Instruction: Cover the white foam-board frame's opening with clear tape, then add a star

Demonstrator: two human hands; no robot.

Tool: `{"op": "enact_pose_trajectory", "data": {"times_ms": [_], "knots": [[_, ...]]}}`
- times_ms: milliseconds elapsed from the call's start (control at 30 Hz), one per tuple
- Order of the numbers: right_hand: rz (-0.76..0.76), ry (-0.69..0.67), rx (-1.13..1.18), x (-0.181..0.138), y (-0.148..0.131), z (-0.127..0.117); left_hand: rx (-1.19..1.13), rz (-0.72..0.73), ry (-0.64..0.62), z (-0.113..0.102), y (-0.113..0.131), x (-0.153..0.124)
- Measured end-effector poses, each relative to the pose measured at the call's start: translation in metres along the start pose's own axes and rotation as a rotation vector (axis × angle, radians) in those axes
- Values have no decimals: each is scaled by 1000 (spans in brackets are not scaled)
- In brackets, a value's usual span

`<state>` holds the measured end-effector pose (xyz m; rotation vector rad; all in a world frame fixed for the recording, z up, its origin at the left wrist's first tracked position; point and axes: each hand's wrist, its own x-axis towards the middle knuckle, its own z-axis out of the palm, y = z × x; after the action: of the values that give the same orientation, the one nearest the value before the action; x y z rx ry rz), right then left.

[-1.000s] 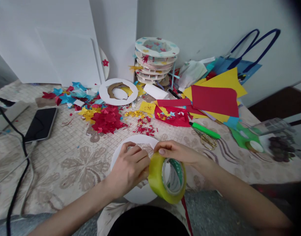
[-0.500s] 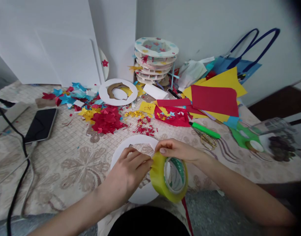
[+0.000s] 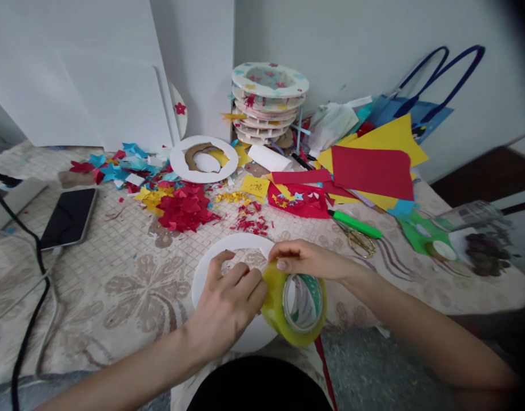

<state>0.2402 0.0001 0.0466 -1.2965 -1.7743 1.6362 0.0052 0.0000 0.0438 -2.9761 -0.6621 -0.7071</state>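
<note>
Right hand (image 3: 307,260): fingers closed over the top of the tape roll (image 3: 294,305), thumb side toward the left, holding it on edge.
Left hand (image 3: 228,305): fingers curled narrow, tips pressed against the roll's left outer face. They appear to pick at the tape's end, but the knuckles hide the contact, so a grip cannot be confirmed.
Tape roll: yellow with a green-and-white core, near centre, above the right edge of the paper ring (image 3: 202,279).
Paper ring: white, flat on the surface (image 3: 129,268), partly under both hands.
Right of the hands: scissors (image 3: 360,242) and a green marker (image 3: 355,224), just beside each other.
Far centre: pile of red scraps (image 3: 185,208) and, against the wall, a stack of plates (image 3: 268,103).
Far right: red sheet (image 3: 371,171) lying on yellow paper.
Left: phone (image 3: 69,217), face up, near a black cable (image 3: 31,319).
</note>
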Motion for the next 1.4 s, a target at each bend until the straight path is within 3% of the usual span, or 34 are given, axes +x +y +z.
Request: {"op": "enact_pose_trajectory", "data": {"times_ms": [267,400,567,700,833,967,1100,1200,1400], "knots": [[-31,-3,-91,-2,-5,-1,-142,-107,29,3,-3,7],[-49,67,-125,-8,-14,2,-373,-203,30,1,-14,7],[-3,302,-372,-22,-26,15,-808,-477,-68,1,-28,-4],[-106,402,-604,-25,-28,25,-1024,-661,-259,6,-23,-6],[-192,411,-706,-24,-27,32,-936,-697,-267,13,-7,0],[-246,425,-771,-26,-26,35,-772,-679,-181,21,5,2],[-271,462,-831,-28,-23,39,-752,-568,-39,30,8,-2],[-272,494,-932,-32,-23,44,-812,-531,16,30,8,-2],[-283,520,-1157,-43,-25,50,-1112,-653,-18,15,3,7]]}}
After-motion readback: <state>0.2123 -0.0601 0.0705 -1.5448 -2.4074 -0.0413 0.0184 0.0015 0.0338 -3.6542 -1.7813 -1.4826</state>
